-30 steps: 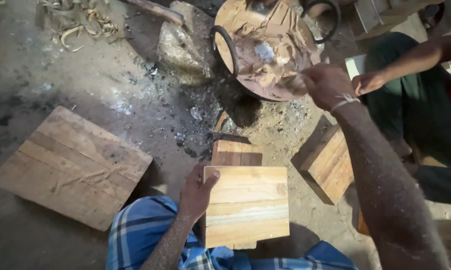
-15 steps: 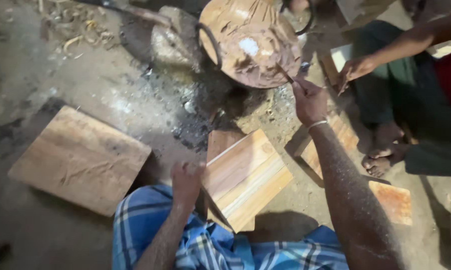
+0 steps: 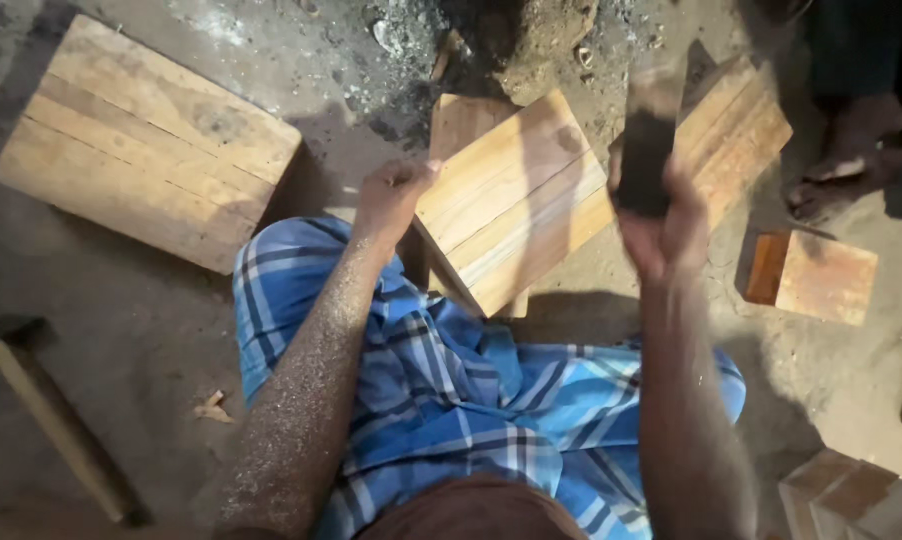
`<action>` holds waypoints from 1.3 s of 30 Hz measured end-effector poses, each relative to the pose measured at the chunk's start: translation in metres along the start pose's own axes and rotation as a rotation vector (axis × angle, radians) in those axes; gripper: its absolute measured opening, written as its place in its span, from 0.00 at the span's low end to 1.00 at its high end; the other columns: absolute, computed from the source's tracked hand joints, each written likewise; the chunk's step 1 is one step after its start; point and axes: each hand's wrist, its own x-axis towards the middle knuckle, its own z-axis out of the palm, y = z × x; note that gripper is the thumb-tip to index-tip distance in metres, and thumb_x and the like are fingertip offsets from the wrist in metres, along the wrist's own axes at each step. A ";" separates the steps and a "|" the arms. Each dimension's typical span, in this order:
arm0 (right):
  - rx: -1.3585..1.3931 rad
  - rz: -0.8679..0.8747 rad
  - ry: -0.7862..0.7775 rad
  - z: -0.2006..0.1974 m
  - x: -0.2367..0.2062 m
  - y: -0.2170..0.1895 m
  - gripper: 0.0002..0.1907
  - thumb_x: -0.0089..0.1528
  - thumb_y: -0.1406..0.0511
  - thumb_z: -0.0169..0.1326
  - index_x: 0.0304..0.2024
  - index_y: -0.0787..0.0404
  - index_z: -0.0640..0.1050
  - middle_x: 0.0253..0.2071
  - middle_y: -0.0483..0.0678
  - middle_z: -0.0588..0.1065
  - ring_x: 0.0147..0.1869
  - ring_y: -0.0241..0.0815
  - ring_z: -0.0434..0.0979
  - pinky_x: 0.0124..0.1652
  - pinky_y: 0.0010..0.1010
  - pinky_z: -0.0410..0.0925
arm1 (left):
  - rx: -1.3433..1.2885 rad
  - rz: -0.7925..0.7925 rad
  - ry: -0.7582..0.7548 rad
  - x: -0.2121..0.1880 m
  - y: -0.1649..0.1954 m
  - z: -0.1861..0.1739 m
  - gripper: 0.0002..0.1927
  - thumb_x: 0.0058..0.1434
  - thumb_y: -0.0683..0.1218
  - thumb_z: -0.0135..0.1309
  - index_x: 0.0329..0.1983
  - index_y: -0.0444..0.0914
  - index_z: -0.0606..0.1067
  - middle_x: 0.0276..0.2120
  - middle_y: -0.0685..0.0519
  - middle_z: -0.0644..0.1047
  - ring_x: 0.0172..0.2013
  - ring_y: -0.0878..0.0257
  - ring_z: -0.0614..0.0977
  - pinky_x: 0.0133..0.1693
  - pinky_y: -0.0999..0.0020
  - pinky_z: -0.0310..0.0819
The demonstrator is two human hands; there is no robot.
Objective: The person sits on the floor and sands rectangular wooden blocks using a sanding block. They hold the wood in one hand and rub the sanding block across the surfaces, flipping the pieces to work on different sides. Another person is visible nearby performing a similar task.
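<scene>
Head view, looking straight down at a person who is sitting on a dusty workshop floor (image 3: 151,330), legs wrapped in a blue checked cloth (image 3: 451,400).

At nine o'clock, a hammer (image 3: 41,400) with a dark head and pale wooden handle is lying untouched on the floor. At ten o'clock, a wide board of joined planks (image 3: 141,140) is resting flat, well apart from the hands.

Moving toward the centre, the left hand (image 3: 391,195) is pressing on the near left edge of a pale wooden block (image 3: 516,195), its fingers curled together against the wood and its sawdust-speckled forearm running down to six o'clock. The block is sitting just above the knees, tilted so one corner is pointing toward the lap, with a second piece of wood peeking out beneath it.

At one o'clock, the right hand (image 3: 661,225) is being held above the block's right end, fingers clamped around a dark, blurred object (image 3: 646,150); its kind cannot be told. It is not touching the wood.

Judging by this, the block is being steadied for working, yet its top face is looking clean and unmarked, so most of the work appears to be ahead.

At three o'clock, a smaller reddish block (image 3: 821,275) is lying on the floor, and another person's bare foot (image 3: 851,165) is showing at two o'clock. Stacked wood pieces (image 3: 851,495) are sitting at five o'clock.
</scene>
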 end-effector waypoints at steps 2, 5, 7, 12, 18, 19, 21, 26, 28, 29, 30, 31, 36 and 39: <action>-0.052 0.011 0.009 -0.002 -0.050 0.018 0.28 0.68 0.66 0.50 0.70 0.68 0.64 0.63 0.57 0.70 0.64 0.53 0.75 0.62 0.43 0.71 | 0.069 0.002 -0.025 -0.001 0.003 0.001 0.20 0.57 0.56 0.67 0.39 0.35 0.83 0.33 0.54 0.83 0.35 0.69 0.81 0.39 0.71 0.75; -0.601 0.049 0.056 -0.002 -0.106 0.043 0.31 0.59 0.69 0.59 0.65 0.68 0.71 0.62 0.60 0.74 0.58 0.50 0.78 0.58 0.42 0.74 | 0.028 -0.006 -0.078 -0.005 0.010 0.002 0.21 0.55 0.57 0.68 0.41 0.35 0.83 0.35 0.55 0.84 0.37 0.68 0.82 0.40 0.71 0.76; -1.145 -0.026 0.076 -0.001 -0.134 0.051 0.27 0.59 0.69 0.64 0.61 0.68 0.77 0.60 0.61 0.78 0.55 0.51 0.81 0.55 0.41 0.76 | 0.084 0.027 -0.072 -0.009 0.014 0.001 0.23 0.54 0.58 0.68 0.42 0.35 0.82 0.36 0.53 0.84 0.37 0.67 0.83 0.40 0.70 0.77; -1.747 -0.148 -0.086 0.009 -0.171 0.059 0.29 0.53 0.66 0.68 0.58 0.61 0.79 0.55 0.55 0.77 0.51 0.51 0.80 0.48 0.39 0.75 | 0.135 0.081 -0.086 -0.015 0.018 0.000 0.27 0.53 0.62 0.68 0.41 0.36 0.81 0.36 0.50 0.85 0.36 0.64 0.87 0.40 0.68 0.81; -1.918 -0.290 -0.334 0.031 -0.169 0.085 0.29 0.54 0.65 0.66 0.58 0.61 0.79 0.56 0.58 0.75 0.58 0.59 0.76 0.56 0.44 0.71 | 0.222 0.203 -0.039 -0.013 0.011 0.001 0.26 0.54 0.62 0.67 0.40 0.35 0.83 0.34 0.49 0.86 0.35 0.64 0.85 0.39 0.68 0.78; -1.931 -0.268 -0.348 0.034 -0.167 0.086 0.28 0.55 0.65 0.65 0.58 0.60 0.79 0.56 0.58 0.75 0.58 0.59 0.76 0.56 0.44 0.72 | 0.231 0.197 -0.047 -0.013 0.010 0.002 0.26 0.54 0.62 0.67 0.40 0.35 0.82 0.33 0.50 0.86 0.35 0.64 0.86 0.39 0.68 0.79; -2.006 -0.214 -0.420 0.041 -0.163 0.084 0.26 0.54 0.64 0.65 0.56 0.59 0.80 0.52 0.58 0.75 0.56 0.59 0.76 0.53 0.45 0.72 | 0.254 0.190 -0.054 -0.012 0.009 0.003 0.26 0.54 0.62 0.67 0.40 0.35 0.82 0.33 0.50 0.85 0.34 0.65 0.86 0.39 0.68 0.79; -2.094 -0.115 -0.460 0.055 -0.150 0.068 0.23 0.54 0.62 0.63 0.52 0.59 0.81 0.52 0.59 0.74 0.53 0.56 0.77 0.45 0.41 0.75 | 0.250 0.227 -0.051 -0.013 0.008 0.004 0.27 0.55 0.62 0.66 0.40 0.34 0.81 0.33 0.49 0.85 0.34 0.63 0.86 0.39 0.67 0.79; -2.082 -0.113 -0.434 0.059 -0.142 0.061 0.24 0.56 0.61 0.63 0.54 0.61 0.81 0.48 0.58 0.75 0.50 0.56 0.77 0.45 0.43 0.75 | 0.282 0.231 -0.058 -0.013 0.009 0.003 0.27 0.56 0.62 0.66 0.40 0.34 0.81 0.33 0.49 0.85 0.35 0.62 0.86 0.39 0.66 0.78; -2.100 -0.083 -0.453 0.060 -0.138 0.058 0.23 0.55 0.61 0.63 0.53 0.60 0.82 0.48 0.58 0.75 0.49 0.55 0.77 0.44 0.42 0.75 | 0.310 0.237 -0.054 -0.013 0.010 0.003 0.27 0.56 0.63 0.66 0.40 0.33 0.81 0.33 0.48 0.84 0.35 0.62 0.86 0.39 0.65 0.78; -2.113 -0.055 -0.480 0.060 -0.135 0.054 0.22 0.55 0.61 0.63 0.51 0.59 0.82 0.47 0.57 0.75 0.49 0.54 0.77 0.44 0.42 0.75 | 0.341 0.241 -0.043 -0.014 0.010 0.003 0.28 0.56 0.63 0.66 0.40 0.33 0.81 0.33 0.48 0.84 0.35 0.61 0.86 0.40 0.64 0.77; -2.124 -0.019 -0.508 0.060 -0.132 0.049 0.21 0.54 0.61 0.62 0.50 0.59 0.83 0.46 0.57 0.76 0.48 0.53 0.78 0.44 0.41 0.76 | 0.368 0.239 -0.028 -0.014 0.011 0.003 0.28 0.56 0.63 0.66 0.40 0.33 0.80 0.33 0.47 0.84 0.35 0.61 0.85 0.39 0.63 0.77; -2.099 -0.121 -0.395 0.046 -0.113 0.025 0.19 0.53 0.63 0.64 0.47 0.59 0.84 0.46 0.56 0.76 0.51 0.58 0.76 0.49 0.46 0.72 | 0.459 0.299 -0.024 -0.014 0.014 0.006 0.29 0.57 0.63 0.66 0.40 0.32 0.80 0.34 0.44 0.83 0.36 0.58 0.85 0.39 0.60 0.76; -2.048 -0.134 -0.388 0.035 -0.100 0.012 0.20 0.55 0.63 0.64 0.50 0.60 0.82 0.46 0.56 0.75 0.53 0.58 0.76 0.52 0.44 0.71 | 0.437 0.225 -0.025 -0.014 0.014 0.007 0.31 0.56 0.64 0.66 0.40 0.31 0.78 0.33 0.44 0.82 0.35 0.57 0.84 0.38 0.61 0.76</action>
